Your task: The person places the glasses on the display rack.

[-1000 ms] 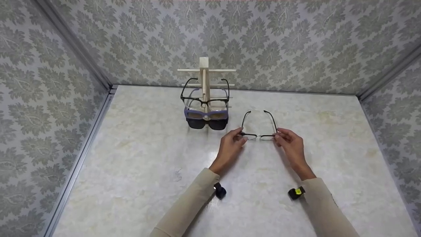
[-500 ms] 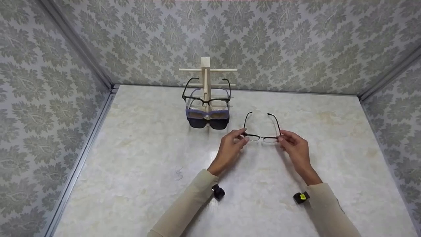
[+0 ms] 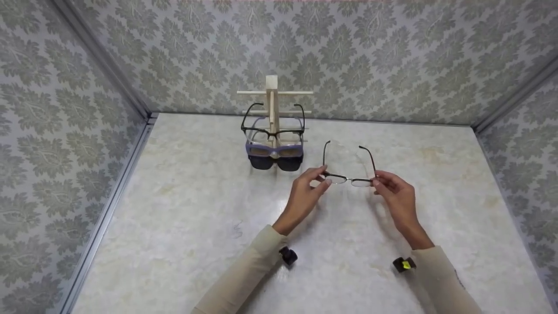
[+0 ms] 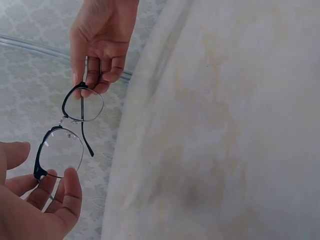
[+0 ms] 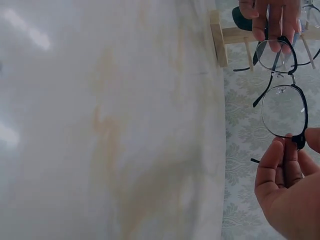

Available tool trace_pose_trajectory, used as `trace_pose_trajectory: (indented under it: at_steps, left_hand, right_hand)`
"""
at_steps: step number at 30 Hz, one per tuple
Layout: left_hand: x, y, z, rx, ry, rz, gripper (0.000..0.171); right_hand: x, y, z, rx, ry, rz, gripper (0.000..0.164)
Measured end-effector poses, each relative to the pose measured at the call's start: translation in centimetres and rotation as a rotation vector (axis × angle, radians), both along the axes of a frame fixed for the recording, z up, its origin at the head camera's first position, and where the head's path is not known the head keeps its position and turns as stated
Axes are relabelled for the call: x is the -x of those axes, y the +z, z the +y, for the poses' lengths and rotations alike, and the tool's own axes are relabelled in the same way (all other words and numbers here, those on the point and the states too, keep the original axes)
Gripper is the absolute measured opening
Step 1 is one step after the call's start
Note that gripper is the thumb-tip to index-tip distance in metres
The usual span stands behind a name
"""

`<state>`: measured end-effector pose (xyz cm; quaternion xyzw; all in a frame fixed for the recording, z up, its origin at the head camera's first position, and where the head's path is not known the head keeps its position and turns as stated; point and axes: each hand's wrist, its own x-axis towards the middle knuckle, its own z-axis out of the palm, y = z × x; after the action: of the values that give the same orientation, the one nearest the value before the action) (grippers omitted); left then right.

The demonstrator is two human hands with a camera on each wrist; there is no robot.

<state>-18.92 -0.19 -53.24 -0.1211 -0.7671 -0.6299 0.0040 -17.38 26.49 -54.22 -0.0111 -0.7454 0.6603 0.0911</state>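
A pair of eyeglasses (image 3: 361,182) with black upper rims, clear lenses and unfolded temples is held above the table, right of the wooden rack. My left hand (image 3: 304,192) pinches its left end near the hinge. The opposite hinge is between the thumb and fingers of my right hand (image 3: 397,198). In the left wrist view, the lens (image 4: 60,150) nearer my left hand shows thin metal lower edging. From the right wrist, both lenses appear in line, with the lower lens (image 5: 284,111) next to my right fingertips. The temples point away from me, tips free.
A wooden eyewear rack (image 3: 271,83) with crossbars stands near the back wall. It carries black-rimmed clear glasses (image 3: 272,134), purple-framed sunglasses (image 3: 273,151) and black sunglasses (image 3: 261,163) at the bottom. Patterned walls enclose the marbled table (image 3: 174,244) at the back and sides.
Both hands keep hold of the eyeglasses. My right hand has moved right and slightly toward me, and the temples now stand wider apart. My left hand has barely shifted.
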Motion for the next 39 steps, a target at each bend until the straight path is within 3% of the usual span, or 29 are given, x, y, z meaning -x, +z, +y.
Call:
trace_pose_trajectory:
  at_steps: [10, 26, 39]
  left_hand:
    - [-1.0, 2.1, -0.1, -0.051, 0.017, 0.061, 0.041]
    - [-1.8, 3.7, -0.2, -0.164, 0.068, 0.137, 0.031]
    - [-2.2, 5.5, -0.7, -0.133, 0.067, 0.227, 0.029]
  right_hand:
    - [-1.2, 2.1, -0.3, -0.053, -0.021, 0.099, 0.027]
    - [-2.9, 4.8, -0.9, 0.053, -0.019, 0.154, 0.028]
    - [-3.6, 6.5, -1.5, 0.064, -0.02, 0.219, 0.026]
